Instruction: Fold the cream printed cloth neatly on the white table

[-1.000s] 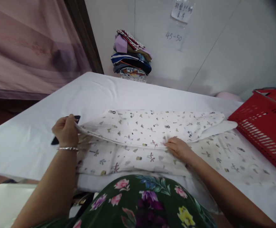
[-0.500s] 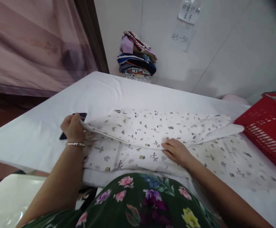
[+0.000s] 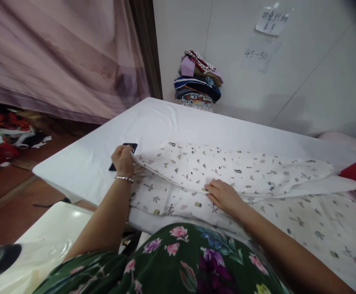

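That's a white cloth (image 3: 233, 168), soft and slightly crinkled, scattered with small muted prints: palm trees, pineapples, leafy sprigs. It's folded into a long strip running across the tabletop (image 3: 156, 126). At the left end its corner is raised, and from there the near edge dips in a shallow curve toward the middle. The right end lies loosely rumpled, a plain white flap poking out below it. More matching printed fabric (image 3: 180, 200) lies beneath; whether it's one piece, I can't tell.

Single head-worn view, facing forward and down, table (image 3: 86, 163) close, wall (image 3: 235, 77) beyond
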The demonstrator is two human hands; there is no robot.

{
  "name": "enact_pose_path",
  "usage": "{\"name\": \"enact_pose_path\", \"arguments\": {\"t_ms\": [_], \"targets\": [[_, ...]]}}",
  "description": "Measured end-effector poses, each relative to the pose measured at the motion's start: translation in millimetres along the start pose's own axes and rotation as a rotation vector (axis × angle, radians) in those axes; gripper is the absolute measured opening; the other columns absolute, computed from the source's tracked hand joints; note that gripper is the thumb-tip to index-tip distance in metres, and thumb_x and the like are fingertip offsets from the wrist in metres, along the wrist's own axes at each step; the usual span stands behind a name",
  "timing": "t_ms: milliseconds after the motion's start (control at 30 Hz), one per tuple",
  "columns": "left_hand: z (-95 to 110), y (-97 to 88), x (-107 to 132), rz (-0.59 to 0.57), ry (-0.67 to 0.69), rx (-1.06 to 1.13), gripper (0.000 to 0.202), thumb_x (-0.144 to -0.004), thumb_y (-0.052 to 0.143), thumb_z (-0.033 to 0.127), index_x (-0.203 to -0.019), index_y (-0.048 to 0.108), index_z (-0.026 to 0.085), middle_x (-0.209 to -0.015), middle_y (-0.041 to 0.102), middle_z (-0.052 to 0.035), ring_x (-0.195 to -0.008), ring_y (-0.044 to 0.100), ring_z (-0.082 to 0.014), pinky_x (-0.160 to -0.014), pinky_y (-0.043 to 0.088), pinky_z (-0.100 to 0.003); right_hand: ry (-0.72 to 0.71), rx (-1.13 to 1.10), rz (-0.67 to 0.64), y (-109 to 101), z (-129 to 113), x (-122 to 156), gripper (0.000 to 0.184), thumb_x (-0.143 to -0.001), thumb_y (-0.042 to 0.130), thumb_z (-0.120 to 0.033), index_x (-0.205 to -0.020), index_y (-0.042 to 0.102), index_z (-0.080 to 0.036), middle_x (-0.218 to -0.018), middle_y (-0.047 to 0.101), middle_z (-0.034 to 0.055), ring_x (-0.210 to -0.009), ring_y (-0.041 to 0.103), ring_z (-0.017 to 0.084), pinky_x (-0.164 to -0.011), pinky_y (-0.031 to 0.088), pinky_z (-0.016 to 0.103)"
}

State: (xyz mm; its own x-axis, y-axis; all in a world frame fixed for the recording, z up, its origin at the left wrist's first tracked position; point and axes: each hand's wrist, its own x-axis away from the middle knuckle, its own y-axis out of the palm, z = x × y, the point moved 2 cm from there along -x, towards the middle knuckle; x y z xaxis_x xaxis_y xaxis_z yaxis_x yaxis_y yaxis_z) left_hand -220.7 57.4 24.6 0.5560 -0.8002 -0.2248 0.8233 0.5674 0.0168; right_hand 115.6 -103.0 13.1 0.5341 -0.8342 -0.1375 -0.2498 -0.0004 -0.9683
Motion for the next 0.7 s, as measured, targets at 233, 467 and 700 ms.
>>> {"name": "enact_pose_path", "arguments": {"t_ms": [233,467,700], "targets": [[-4.4,-2.0,1.0,0.003,0.011,0.063,0.021,-0.067,0.054,0.033,-0.056,0.051,0.015,-0.042,0.034,0.0063,-0.039,0.031,-0.0066,-0.04,0.021,-0.021,0.035,-0.026,-0.055,2.4,-12.0,-20.6,0.01,-0.087,0.046,-0.024,-0.091,0.052,-0.019,-0.086,0.052,0.0051,-0.081,0.049,0.017,-0.063,0.036,0.026],[-1.0,-2.7,5.9,0.051,0.048,0.178,0.036,-0.076,0.048,0.036,-0.046,0.042,0.017,-0.04,0.036,0.0047,-0.039,0.033,-0.0074,-0.044,0.026,-0.023,-0.046,-0.077,-0.065,9.1,-32.6,-57.6,0.006,-0.086,0.047,-0.022,-0.083,0.052,-0.019,-0.085,0.052,0.004,-0.08,0.048,0.016,-0.063,0.035,0.026],[-3.5,-2.4,7.1,0.027,0.007,0.318,0.044,-0.08,0.044,0.04,-0.042,0.035,0.018,-0.038,0.034,0.004,-0.038,0.032,-0.0069,-0.044,0.025,-0.024,-0.064,-0.142,-0.095,21.5,-54.9,-100.6,0.007,-0.086,0.047,-0.022,-0.086,0.054,-0.019,-0.088,0.052,0.0043,-0.086,0.05,0.017,-0.065,0.037,0.025]]}}
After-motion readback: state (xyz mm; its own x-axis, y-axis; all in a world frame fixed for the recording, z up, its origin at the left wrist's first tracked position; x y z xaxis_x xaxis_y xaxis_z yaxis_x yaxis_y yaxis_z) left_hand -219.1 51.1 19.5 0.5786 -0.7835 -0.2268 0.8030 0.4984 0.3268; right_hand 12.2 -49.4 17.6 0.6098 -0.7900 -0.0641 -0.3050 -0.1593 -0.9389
